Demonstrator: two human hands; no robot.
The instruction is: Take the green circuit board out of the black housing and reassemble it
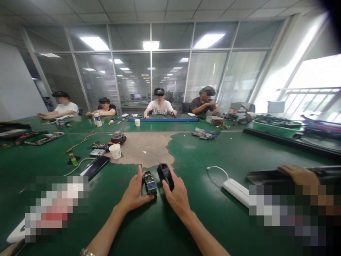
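Two bare hands work at the near edge of the green table (191,160). The left hand (135,193) grips a small circuit board (150,182), and the right hand (176,195) grips a black box (165,176). The board and box sit just beside each other on the table. A white power strip (236,192) lies to the right, with a black case (94,168) and a white cup (115,151) to the left. Far across the table, a person (160,106) sits behind a long blue bar (163,120)

No text, label or number here can be read
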